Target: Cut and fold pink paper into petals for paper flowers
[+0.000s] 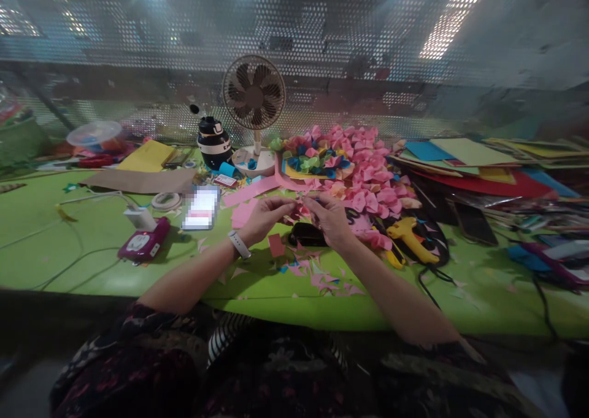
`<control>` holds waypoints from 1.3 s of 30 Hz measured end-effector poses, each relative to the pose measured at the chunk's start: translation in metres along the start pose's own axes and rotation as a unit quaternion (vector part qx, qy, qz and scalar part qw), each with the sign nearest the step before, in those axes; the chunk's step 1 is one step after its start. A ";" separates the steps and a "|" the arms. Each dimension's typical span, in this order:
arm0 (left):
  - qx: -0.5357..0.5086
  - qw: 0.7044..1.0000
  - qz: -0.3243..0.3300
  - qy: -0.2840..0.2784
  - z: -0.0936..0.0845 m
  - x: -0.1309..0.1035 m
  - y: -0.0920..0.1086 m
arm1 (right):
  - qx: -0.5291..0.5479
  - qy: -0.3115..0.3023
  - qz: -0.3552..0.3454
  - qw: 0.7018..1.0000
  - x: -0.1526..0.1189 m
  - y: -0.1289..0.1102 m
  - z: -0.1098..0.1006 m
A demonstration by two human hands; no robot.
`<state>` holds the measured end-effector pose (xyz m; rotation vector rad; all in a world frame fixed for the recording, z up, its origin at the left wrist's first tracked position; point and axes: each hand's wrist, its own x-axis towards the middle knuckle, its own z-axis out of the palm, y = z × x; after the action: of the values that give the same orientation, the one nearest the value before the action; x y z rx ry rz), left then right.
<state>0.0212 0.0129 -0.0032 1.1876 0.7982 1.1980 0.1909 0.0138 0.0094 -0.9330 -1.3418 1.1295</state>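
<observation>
Fingers and held piece: the thumb and forefinger of the left hand (264,221) and of the right hand (331,221) are pinched narrowly on a small pink piece (302,207), whose shape is too small to tell, above the middle of the table (175,277). Immediately below: a black object (309,234), with a pink paper rectangle (277,245) beside it and paper scraps (322,277) between it and the front edge. Right of the hands: a yellow glue gun (414,240); behind it, a heap of pink paper flowers (368,191) adjoins multicoloured flowers (313,160). Left of the hands: a lit phone (201,208) and, nearer the left edge, a purple power socket (145,241) bearing a white charger (139,218). Toward the back edge: a black jug (215,148) beside a fan (254,92). Toward the back right corner: stacked coloured sheets (473,154), with a dark phone (473,223) in front.
</observation>
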 end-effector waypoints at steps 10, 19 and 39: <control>-0.006 0.999 0.042 0.032 -0.001 0.003 0.009 | -0.379 -0.024 -0.250 0.891 -0.001 0.002 -0.009; -0.014 0.998 0.041 0.036 -0.003 0.004 0.007 | -0.375 -0.024 -0.261 0.889 0.001 0.004 -0.010; 0.039 0.996 0.083 0.013 -0.011 0.006 0.003 | -0.353 -0.122 -0.237 0.897 -0.001 -0.007 -0.010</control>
<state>0.0113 0.0210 -0.0021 1.3243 0.7842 1.3302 0.2011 0.0123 0.0159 -0.8971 -2.1189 0.3700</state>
